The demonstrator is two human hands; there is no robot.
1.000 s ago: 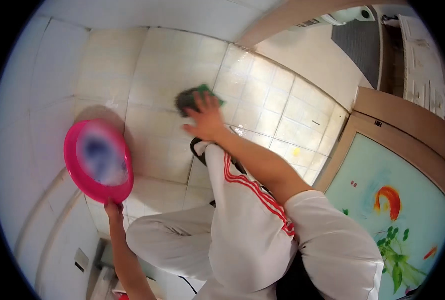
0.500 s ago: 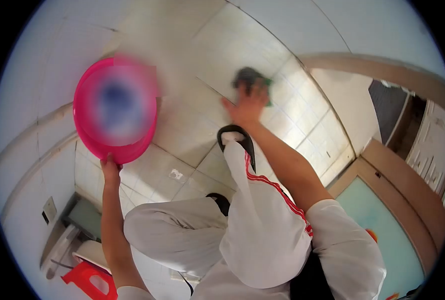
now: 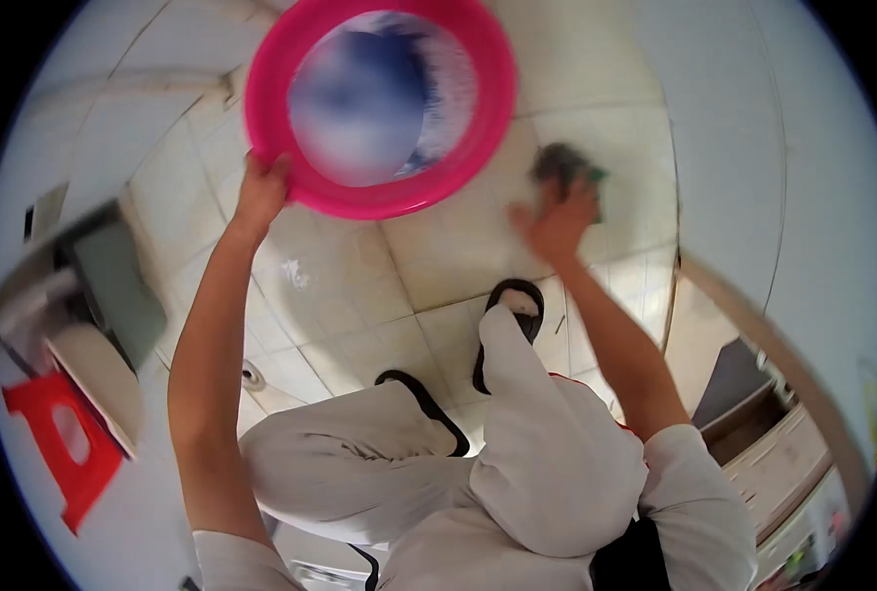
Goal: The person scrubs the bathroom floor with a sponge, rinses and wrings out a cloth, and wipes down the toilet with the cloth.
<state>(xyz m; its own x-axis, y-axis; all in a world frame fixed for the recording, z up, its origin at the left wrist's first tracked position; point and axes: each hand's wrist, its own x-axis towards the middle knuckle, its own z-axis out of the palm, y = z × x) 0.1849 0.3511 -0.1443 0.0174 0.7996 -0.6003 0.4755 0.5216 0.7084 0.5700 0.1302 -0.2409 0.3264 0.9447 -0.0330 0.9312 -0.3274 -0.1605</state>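
Observation:
My left hand grips the near-left rim of a round pink basin, thumb over the edge. Blue and white contents show inside the basin, too blurred to name. Farther right, my right hand is down at the tiled floor on a dark cloth-like bundle with a green part at its right side. Motion smears this hand; its thumb sticks out to the left and its fingers press on the bundle. Whether the dark and green parts are one thing I cannot tell.
Beige floor tiles lie between the walls, with a round drain at left. A red plastic stool-like piece and a grey-green bin-like box stand at left. My slippered feet are below my right hand. Drawers are at right.
The view has turned, so the basin, still in my left hand, appears higher and farther right. My right hand remains on the dark bundle, which also shows farther right.

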